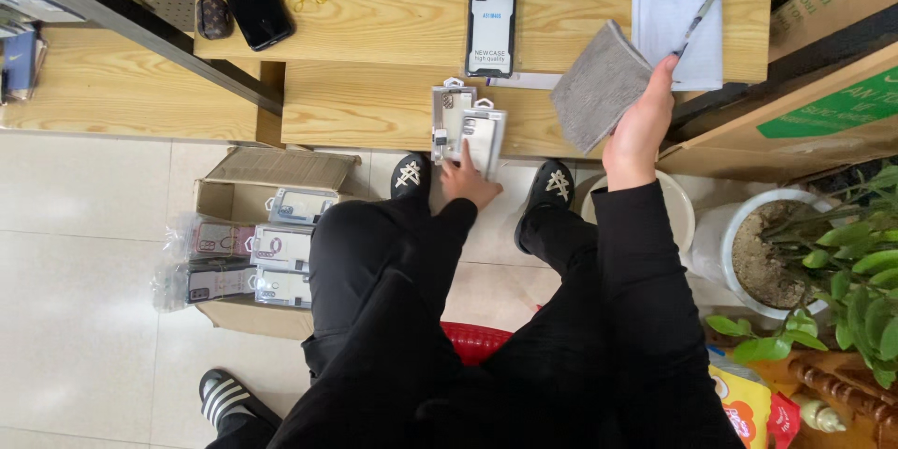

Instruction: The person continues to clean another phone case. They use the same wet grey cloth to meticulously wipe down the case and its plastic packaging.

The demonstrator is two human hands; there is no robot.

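My left hand (470, 180) reaches forward over the front edge of the lower wooden shelf (374, 108) and holds a clear packaged phone case (485, 138); a second packaged case (451, 117) lies just beside it. My right hand (641, 126) is raised over the shelf and grips a grey cloth (601, 84) by its corner. I sit on a red stool (475, 339), legs in black trousers.
An open cardboard box (271, 173) with several packaged cases stands on the floor at left. On the upper shelf lie a boxed phone case (491, 26), a black phone (254, 5), paper with a pen (678, 23). A potted plant (795, 253) stands right.
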